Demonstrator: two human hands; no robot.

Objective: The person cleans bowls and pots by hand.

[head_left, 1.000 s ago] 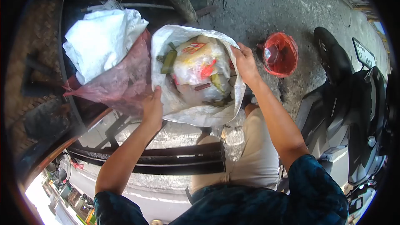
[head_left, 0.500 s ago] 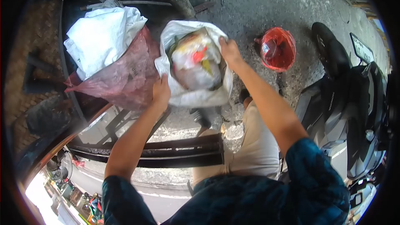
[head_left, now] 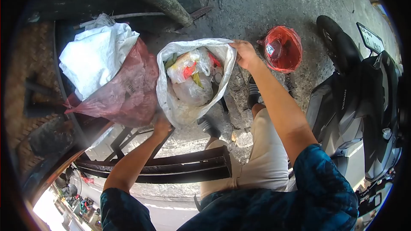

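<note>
A white woven sack (head_left: 184,113) is held in the middle of the scene, its mouth spread wide and turned up toward the view, its rim crumpled and its near inner wall stained greyish. Inside, cloudy clear plastic bags (head_left: 195,93) are bunched together, marked by a bright red scrap (head_left: 189,70) and a yellow-green strip (head_left: 197,79). The far right of the rim is pinched by the right hand (head_left: 245,54), its grip closed on the sack's edge. The left hand (head_left: 161,128) is placed at the near left of the sack, but it is blurred, and whether its grip is closed on anything cannot be told. Just left of the sack, a translucent red bag (head_left: 124,94) is partly covered by crumpled white sheeting (head_left: 96,51). At the right, a red-lined container (head_left: 296,57) is seen on the concrete floor (head_left: 265,6).
</note>
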